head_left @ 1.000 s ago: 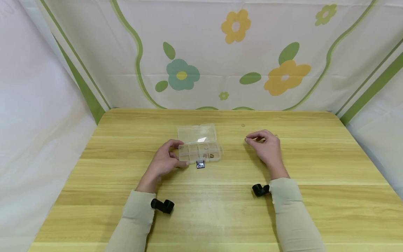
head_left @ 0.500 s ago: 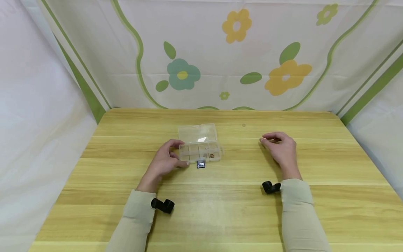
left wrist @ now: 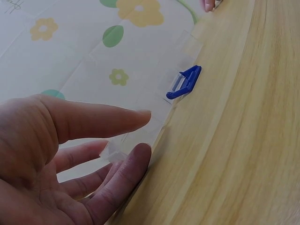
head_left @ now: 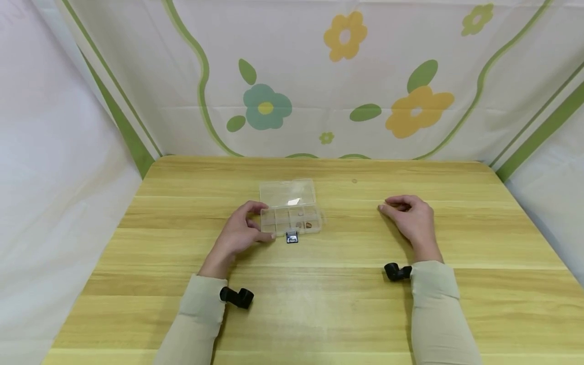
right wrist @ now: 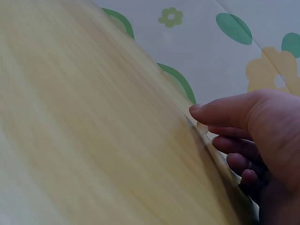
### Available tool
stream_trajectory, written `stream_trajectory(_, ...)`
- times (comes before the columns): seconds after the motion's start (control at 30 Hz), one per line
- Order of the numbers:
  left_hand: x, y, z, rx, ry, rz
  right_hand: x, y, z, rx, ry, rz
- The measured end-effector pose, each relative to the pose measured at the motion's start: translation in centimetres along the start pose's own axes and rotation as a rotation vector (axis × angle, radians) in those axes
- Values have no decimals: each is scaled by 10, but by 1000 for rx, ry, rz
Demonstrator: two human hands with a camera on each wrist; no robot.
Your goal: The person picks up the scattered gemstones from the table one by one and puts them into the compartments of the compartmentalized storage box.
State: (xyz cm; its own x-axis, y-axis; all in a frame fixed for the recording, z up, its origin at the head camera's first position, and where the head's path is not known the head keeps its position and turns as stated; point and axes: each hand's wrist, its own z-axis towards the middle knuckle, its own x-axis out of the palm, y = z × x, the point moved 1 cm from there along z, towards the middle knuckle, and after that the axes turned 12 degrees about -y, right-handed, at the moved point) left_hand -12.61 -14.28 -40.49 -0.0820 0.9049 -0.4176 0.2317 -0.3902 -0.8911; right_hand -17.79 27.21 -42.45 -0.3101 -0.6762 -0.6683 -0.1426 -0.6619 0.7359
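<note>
Curling round the left end of the clear compartment box (head_left: 283,217), the left hand (head_left: 239,230) was clamped on it, thumb at the front edge, other fingers by the rear corner. Box: one, on the wood-grain table (head_left: 319,314), between the hands and well nearer the left. Lid (head_left: 280,192): one, clear, folded back behind the box, a bright glint low on it. Latch (left wrist: 187,82): one, blue, mid-front, clearest to me in the left wrist view. Contents, as I counted them: one brown piece (head_left: 308,225) in the front compartment at the right end; one paler piece (head_left: 299,225) in the front compartment beside it; one faint piece (head_left: 300,214) in the compartment behind that. All were too small for me to identify. Right hand (head_left: 412,218): well right of the box, thumb and forefinger together on a small pale disc (right wrist: 202,127), remaining fingers curled below. Loose disc (head_left: 354,181): one, tiny, near the table's far edge. Wrist cameras (head_left: 237,298): two, black, one per cuff. Sleeves (head_left: 435,304): two, beige. Backdrop (head_left: 310,71): white cloth, printed yellow and teal flowers, green leaves and borders.
</note>
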Motion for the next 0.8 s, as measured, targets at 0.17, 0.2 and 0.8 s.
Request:
stream_trajectory(0.17,0,-1,0,0,-2,1,0,-1,2,-22,-4,-13)
stream_trajectory(0.2,0,-1,0,0,-2,2,0,-1,2,-24,-6,-16)
stream_trajectory(0.8,0,-1,0,-4,-2,-7,3,-1,0,-34,-27,-31)
